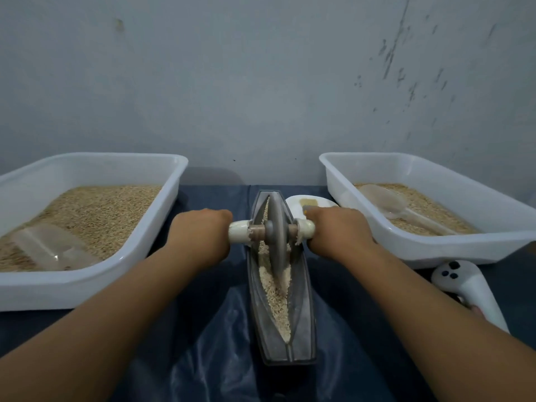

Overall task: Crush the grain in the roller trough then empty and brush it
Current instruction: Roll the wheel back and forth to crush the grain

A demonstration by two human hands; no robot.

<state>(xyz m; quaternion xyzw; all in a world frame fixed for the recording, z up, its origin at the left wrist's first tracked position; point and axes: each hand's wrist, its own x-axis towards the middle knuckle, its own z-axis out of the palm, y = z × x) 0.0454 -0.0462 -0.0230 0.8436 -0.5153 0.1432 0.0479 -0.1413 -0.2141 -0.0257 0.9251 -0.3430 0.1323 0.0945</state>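
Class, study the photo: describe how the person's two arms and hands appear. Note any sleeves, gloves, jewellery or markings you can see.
Both forearms are bare up to the frame's edge: no sleeves show. The left hand and the right hand wear no gloves, and no watch, bracelet or ring is visible. No markings show on either arm. The fingers are mostly hidden from this view, so nails cannot be judged.

The table (203, 329) is covered by a dark blue sheet, creased and glossy toward the near edge. A white tub (162, 216) of grain is set at the left side and another white tub (435, 248) at the right, both toward the far edge, with the grey trough (304, 329) laid lengthwise between them at the middle. A white dish (295, 203) is seen just behind the trough near the right tub, and a white controller (470, 288) is laid by the right tub's near side.
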